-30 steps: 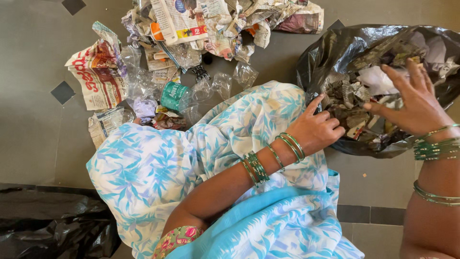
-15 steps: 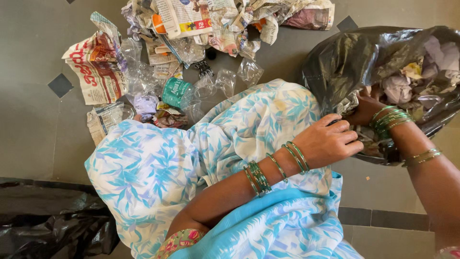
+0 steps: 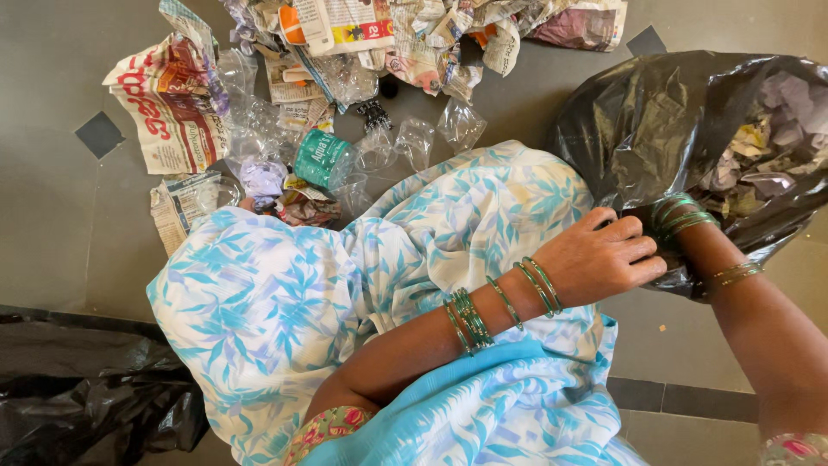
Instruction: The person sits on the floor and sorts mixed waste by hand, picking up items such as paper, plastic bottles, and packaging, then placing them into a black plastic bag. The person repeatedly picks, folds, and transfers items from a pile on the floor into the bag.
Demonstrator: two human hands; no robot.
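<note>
A black plastic bag (image 3: pixel 655 121) lies open on the floor at the right, stuffed with crumpled paper scraps (image 3: pixel 759 155). My left hand (image 3: pixel 608 255) reaches across my lap and is closed on the bag's near rim. My right arm comes in from the right and goes down into the bag's mouth. Only the wrist with green bangles (image 3: pixel 680 216) shows; the fingers are hidden behind the bag's fold and my left hand. My knees, under blue and white leaf-print cloth (image 3: pixel 285 293), fill the middle of the view.
Crumpled newspapers (image 3: pixel 159 108), clear plastic wrappers (image 3: pixel 414 138) and a crushed bottle with a green label (image 3: pixel 321 160) are strewn on the grey tiled floor (image 3: pixel 52 224) beyond my knees. Another black bag (image 3: pixel 86 397) lies at the lower left.
My right hand, spread above the scraps a second ago, has dropped into the bag until only the wrist shows. My left hand has shifted right and closed on the rim.
</note>
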